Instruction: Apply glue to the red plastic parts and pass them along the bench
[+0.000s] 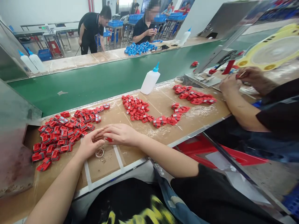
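My left hand [90, 144] and my right hand [121, 134] meet above the cardboard bench top [105, 165], fingertips together. A small red part [108, 140] shows just under my right fingers. Whether my left fingers grip it too, I cannot tell. Below my hands lies a small clear round dish [99, 152]. Left of them spreads a heap of red rectangular plastic parts [62, 133] with grey tops. Two more red heaps [137, 109] [193, 95] lie farther right.
A white squeeze bottle with a blue nozzle [150, 80] stands at the bench's far edge, before a green conveyor belt [81, 88]. A co-worker's hands [240, 81] work at the right. Beyond the belt lie blue parts [140, 48], with other people standing behind them.
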Tool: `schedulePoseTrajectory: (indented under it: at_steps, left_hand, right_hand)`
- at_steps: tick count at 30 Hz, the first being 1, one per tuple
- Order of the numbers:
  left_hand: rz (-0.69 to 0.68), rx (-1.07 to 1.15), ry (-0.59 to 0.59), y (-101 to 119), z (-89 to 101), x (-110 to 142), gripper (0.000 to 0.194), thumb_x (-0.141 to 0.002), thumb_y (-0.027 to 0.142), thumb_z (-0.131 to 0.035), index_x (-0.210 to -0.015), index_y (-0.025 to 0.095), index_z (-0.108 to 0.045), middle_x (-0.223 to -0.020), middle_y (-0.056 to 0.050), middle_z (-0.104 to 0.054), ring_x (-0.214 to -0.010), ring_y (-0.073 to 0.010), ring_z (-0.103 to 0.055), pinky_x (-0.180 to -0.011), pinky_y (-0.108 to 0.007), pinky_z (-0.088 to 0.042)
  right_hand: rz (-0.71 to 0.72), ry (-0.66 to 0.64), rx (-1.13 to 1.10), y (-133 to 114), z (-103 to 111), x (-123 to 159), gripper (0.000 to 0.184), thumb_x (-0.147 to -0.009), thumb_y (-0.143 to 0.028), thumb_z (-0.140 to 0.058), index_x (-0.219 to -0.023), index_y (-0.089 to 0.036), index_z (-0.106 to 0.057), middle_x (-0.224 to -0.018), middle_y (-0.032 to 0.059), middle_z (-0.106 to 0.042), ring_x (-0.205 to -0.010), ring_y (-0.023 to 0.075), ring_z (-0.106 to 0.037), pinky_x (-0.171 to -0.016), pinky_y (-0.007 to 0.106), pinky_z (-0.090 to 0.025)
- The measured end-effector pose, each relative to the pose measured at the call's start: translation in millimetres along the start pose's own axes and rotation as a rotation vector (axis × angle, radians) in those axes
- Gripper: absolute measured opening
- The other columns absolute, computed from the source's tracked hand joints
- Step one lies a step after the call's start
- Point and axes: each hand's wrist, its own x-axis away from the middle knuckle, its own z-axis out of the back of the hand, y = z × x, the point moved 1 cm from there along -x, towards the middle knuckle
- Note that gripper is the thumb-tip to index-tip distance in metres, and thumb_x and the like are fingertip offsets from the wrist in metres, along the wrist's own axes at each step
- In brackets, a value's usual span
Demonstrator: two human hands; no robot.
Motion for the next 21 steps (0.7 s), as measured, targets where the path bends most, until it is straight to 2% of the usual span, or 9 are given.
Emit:
schedulePoseTrajectory:
  at_steps: [2, 4, 6, 8, 12, 14, 17, 19, 21]
  left_hand:
    - [-0.008, -0.020, 0.050, 0, 0.1, 1, 0.067, -0.082, 0.058, -0.076, -0.133, 0.016, -0.065, -0.134, -0.018, -0.069, -0.124, -0.0341, -0.067, -0.107, -0.048, -0.054]
    - [-0.018, -0.030, 0.151, 1, 0.2, 1, 0.058, -0.087, 0.058, -0.070, -0.127, 0.016, -0.068, -0.129, -0.017, -0.072, -0.118, -0.0318, -0.070, -0.104, -0.047, -0.056]
    - [-0.039, -0.047, 0.221, 1, 0.4, 2, 0.052, -0.090, 0.058, -0.067, -0.120, 0.017, -0.070, -0.120, -0.015, -0.076, -0.106, -0.0286, -0.075, -0.096, -0.044, -0.060]
    - [-0.066, -0.094, 0.255, 0, 1.2, 3, 0.048, -0.090, 0.057, -0.066, -0.117, 0.018, -0.071, -0.112, -0.012, -0.078, -0.097, -0.0258, -0.076, -0.089, -0.041, -0.062]
    - [-0.093, -0.201, 0.277, -2, 5.4, 4, 0.045, -0.091, 0.056, -0.066, -0.116, 0.018, -0.072, -0.103, -0.009, -0.079, -0.083, -0.0217, -0.076, -0.082, -0.036, -0.062]
    - [-0.085, -0.203, 0.273, -3, 8.4, 4, 0.046, -0.092, 0.056, -0.065, -0.116, 0.018, -0.071, -0.101, -0.009, -0.078, -0.077, -0.0199, -0.075, -0.076, -0.034, -0.061]
    - [-0.045, -0.148, 0.258, -3, 11.5, 1, 0.049, -0.092, 0.059, -0.063, -0.117, 0.017, -0.069, -0.102, -0.011, -0.078, -0.074, -0.0187, -0.074, -0.069, -0.031, -0.061]
    - [0.006, -0.084, 0.246, -3, 11.6, -1, 0.055, -0.091, 0.061, -0.063, -0.124, 0.017, -0.067, -0.110, -0.013, -0.077, -0.073, -0.0187, -0.074, -0.065, -0.030, -0.061]
    - [0.055, 0.031, 0.219, -3, 9.8, -3, 0.065, -0.090, 0.062, -0.064, -0.137, 0.018, -0.059, -0.126, -0.016, -0.072, -0.077, -0.0201, -0.076, -0.064, -0.031, -0.061]
  right_hand:
    - [-0.111, -0.025, 0.082, 3, 13, 39, 0.028, -0.095, -0.039, -0.065, -0.116, -0.020, -0.070, -0.114, 0.0137, -0.072, -0.122, 0.0279, -0.064, -0.102, 0.047, -0.055]
    - [-0.284, -0.021, 0.158, 10, 28, 70, 0.030, -0.090, -0.042, -0.071, -0.111, -0.020, -0.071, -0.111, 0.0142, -0.071, -0.117, 0.0307, -0.064, -0.100, 0.051, -0.053]
    - [-0.433, 0.023, 0.229, 23, 38, 76, 0.034, -0.089, -0.044, -0.072, -0.114, -0.020, -0.070, -0.121, 0.0154, -0.069, -0.118, 0.0326, -0.062, -0.102, 0.055, -0.050]
    - [-0.528, 0.055, 0.281, 41, 34, 51, 0.041, -0.091, -0.045, -0.070, -0.122, -0.019, -0.067, -0.131, 0.0170, -0.064, -0.123, 0.0338, -0.058, -0.106, 0.055, -0.047]
    - [-0.682, -0.011, 0.221, 88, 2, -43, 0.053, -0.092, -0.027, -0.069, -0.141, -0.012, -0.054, -0.145, 0.0204, -0.054, -0.132, 0.0331, -0.053, -0.113, 0.050, -0.043]
    - [-0.731, -0.040, 0.143, 106, -9, -76, 0.045, -0.092, -0.017, -0.067, -0.135, -0.011, -0.056, -0.140, 0.0208, -0.058, -0.129, 0.0311, -0.056, -0.110, 0.047, -0.045]
    - [-0.774, -0.025, 0.116, 110, -11, -85, 0.025, -0.095, -0.017, -0.061, -0.119, -0.009, -0.061, -0.124, 0.0205, -0.066, -0.116, 0.0290, -0.064, -0.102, 0.045, -0.050]
    - [-0.771, 0.041, 0.066, 95, -11, -73, 0.026, -0.099, -0.025, -0.059, -0.120, -0.010, -0.058, -0.119, 0.0176, -0.068, -0.108, 0.0249, -0.067, -0.097, 0.041, -0.053]
    - [-0.648, 0.150, -0.110, 68, -15, -60, 0.031, -0.099, -0.033, -0.061, -0.123, -0.014, -0.054, -0.120, 0.0133, -0.069, -0.106, 0.0209, -0.069, -0.096, 0.037, -0.055]
